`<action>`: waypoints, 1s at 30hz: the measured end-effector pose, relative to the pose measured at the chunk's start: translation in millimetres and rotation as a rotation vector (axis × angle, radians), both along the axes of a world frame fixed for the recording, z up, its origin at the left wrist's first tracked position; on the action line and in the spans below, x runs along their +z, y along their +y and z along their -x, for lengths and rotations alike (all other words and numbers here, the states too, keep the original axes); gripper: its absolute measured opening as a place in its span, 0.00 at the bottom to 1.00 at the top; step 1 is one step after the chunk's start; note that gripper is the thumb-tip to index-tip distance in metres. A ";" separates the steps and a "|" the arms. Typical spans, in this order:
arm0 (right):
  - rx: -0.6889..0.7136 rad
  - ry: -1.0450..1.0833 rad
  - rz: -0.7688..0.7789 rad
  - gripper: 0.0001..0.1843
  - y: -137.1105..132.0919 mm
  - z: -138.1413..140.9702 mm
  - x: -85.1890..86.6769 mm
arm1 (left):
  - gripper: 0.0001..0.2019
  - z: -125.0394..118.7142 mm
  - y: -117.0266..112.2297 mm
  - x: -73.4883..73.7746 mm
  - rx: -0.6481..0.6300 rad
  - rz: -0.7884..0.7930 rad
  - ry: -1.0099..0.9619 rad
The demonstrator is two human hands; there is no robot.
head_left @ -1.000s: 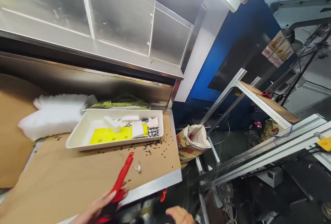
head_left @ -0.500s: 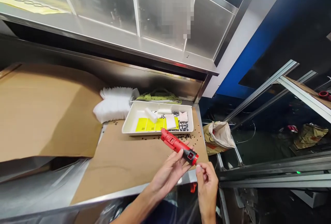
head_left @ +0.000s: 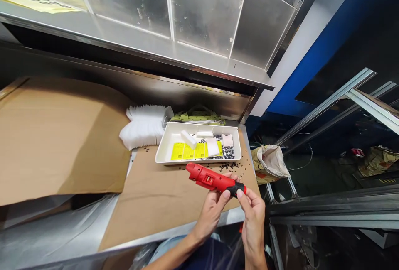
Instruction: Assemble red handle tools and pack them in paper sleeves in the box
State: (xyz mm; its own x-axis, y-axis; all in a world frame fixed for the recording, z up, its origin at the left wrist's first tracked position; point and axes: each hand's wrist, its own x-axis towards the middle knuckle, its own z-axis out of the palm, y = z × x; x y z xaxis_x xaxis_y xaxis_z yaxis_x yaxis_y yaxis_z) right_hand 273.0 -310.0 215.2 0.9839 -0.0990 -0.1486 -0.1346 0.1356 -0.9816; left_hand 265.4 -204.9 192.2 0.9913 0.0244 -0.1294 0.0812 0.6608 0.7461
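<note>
A red handheld power tool body (head_left: 215, 180) with a black grip section is held over the cardboard-covered bench. My left hand (head_left: 215, 203) cradles it from below, thumb on the black section and fingers behind. With thumb and fingers, my right hand (head_left: 252, 207) pinches the red-tipped near end. Whether a small part sits in that pinch is hidden. Just beyond the tool stands a white tray (head_left: 162, 147) holding white foam blocks (head_left: 188, 139), a yellow label sheet (head_left: 183, 150) and many small black pieces (head_left: 228, 153).
Small dark pieces lie scattered on the cardboard sheet (head_left: 149, 203) by the tray. A stack of white foam sheets (head_left: 141, 131) and a large cardboard box (head_left: 62, 137) stand to the left. Behind the tray is a green bag (head_left: 199, 117). An open sack (head_left: 270, 164) stands right, near metal frames.
The tool has turned flatter, its far end swinging left and nearer. My right hand has moved from just off the tool's end to gripping it. The view has shifted slightly.
</note>
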 end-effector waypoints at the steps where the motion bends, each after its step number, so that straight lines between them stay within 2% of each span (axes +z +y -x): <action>1: -0.007 0.008 -0.012 0.25 2.0 -0.4 0.2 | 0.36 -0.4 0.1 -1.7 -0.004 0.007 -0.003; 8: -0.002 0.017 -0.065 0.21 7.8 -1.6 0.2 | 0.35 -1.1 0.6 -9.0 0.018 0.039 0.014; 20: 0.009 0.020 -0.032 0.22 4.8 -3.4 -4.8 | 0.34 -2.3 3.1 -8.5 -0.011 -0.058 -0.004; 26: 0.054 0.020 -0.047 0.24 3.2 -4.5 -3.8 | 0.33 -0.3 3.6 -10.6 0.001 -0.162 -0.009; 30: 0.060 0.042 -0.026 0.23 1.2 -7.0 -4.7 | 0.25 1.2 9.3 -18.7 0.031 -0.279 -0.090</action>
State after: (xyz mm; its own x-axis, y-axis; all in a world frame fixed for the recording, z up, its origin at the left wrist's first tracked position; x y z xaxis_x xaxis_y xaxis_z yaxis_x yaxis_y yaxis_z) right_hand 280.0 -308.8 210.4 0.9809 -0.0361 -0.1912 -0.1838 0.1518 -0.9712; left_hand 264.1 -195.5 173.5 0.9967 0.0775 -0.0248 -0.0110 0.4298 0.9028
